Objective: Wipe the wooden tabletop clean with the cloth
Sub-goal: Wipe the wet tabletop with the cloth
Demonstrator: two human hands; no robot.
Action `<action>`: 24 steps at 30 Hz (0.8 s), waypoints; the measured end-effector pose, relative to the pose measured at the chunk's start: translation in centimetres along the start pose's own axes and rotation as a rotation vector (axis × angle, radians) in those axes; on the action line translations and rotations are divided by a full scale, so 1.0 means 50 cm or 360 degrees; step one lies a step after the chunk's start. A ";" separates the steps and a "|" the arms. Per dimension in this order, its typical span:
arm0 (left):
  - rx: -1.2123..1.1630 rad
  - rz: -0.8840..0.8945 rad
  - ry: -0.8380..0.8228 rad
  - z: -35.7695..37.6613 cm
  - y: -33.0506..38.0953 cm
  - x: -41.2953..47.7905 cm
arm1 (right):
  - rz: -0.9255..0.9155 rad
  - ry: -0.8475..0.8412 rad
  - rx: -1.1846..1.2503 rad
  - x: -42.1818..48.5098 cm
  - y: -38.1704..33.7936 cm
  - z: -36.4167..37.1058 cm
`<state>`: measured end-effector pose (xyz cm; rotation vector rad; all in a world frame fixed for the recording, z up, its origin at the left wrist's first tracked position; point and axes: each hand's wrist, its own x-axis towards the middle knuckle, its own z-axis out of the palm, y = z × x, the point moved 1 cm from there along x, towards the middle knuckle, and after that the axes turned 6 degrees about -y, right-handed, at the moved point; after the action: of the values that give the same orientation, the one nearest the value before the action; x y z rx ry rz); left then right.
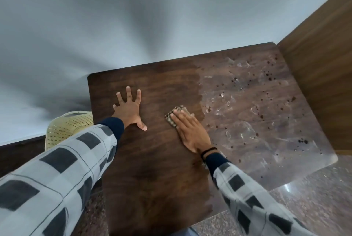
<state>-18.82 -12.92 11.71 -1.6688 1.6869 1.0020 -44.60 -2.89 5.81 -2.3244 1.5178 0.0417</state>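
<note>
Woven brown cloth (171,120) lies flat near the middle of the wooden tabletop (152,169), pinned under the straight, close-set fingers of the right hand (190,131). The left hand (129,111) rests spread and flat on the dark, clean half, bracing. The cloth sits at the border of the smeared half (257,117), pale and dotted with dark specks and wet blobs. The wipe should probably run rightward in overlapping strokes under even pressure, carrying grime off the far edge rather than back over cleaned wood. A wooden panel (320,60) stands along the table's right side, a grey wall (114,26) behind, a cream perforated plastic chair back (66,129) at left, and a speckled stone floor (314,197) below.
</note>
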 end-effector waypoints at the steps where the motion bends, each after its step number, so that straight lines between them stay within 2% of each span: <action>1: -0.0012 0.0004 0.0003 -0.001 0.000 0.001 | 0.0069 -0.0006 0.0005 0.017 0.018 -0.014; 5: -0.0026 0.0017 0.0011 0.004 -0.004 0.001 | 0.0622 0.0187 0.0180 0.042 -0.014 -0.010; 6: -0.0013 0.0016 0.0011 0.006 -0.006 0.002 | 0.0604 0.0200 0.0155 0.024 -0.039 0.010; 8: -0.0003 0.0008 0.0008 0.005 -0.007 0.007 | 0.0336 0.0145 0.0096 -0.028 -0.064 0.038; 10: -0.0010 0.0000 0.0005 0.002 -0.007 0.009 | 0.0067 0.0027 -0.0003 -0.048 -0.035 0.037; 11: -0.0016 -0.0002 0.0006 0.002 -0.005 0.009 | 0.0038 0.0007 -0.0042 -0.042 -0.017 0.031; 15: -0.0036 -0.0014 0.0017 0.003 -0.003 0.005 | 0.0400 0.0025 0.0167 -0.003 -0.008 -0.005; 18: -0.0035 -0.0018 0.0039 0.010 0.003 -0.007 | 0.0400 -0.0035 0.0197 -0.005 -0.018 -0.013; 22: 0.0032 0.0226 0.0017 0.067 0.076 -0.039 | 0.0390 -0.0102 0.0218 -0.006 -0.012 -0.028; 24: 0.0042 0.0249 -0.0046 0.118 0.114 -0.060 | 0.0381 -0.0116 0.0233 -0.009 -0.020 -0.028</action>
<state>-24.95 -6.70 11.53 -1.5171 1.8262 1.0660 -44.15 -2.58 7.50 -1.9980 1.6944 0.0733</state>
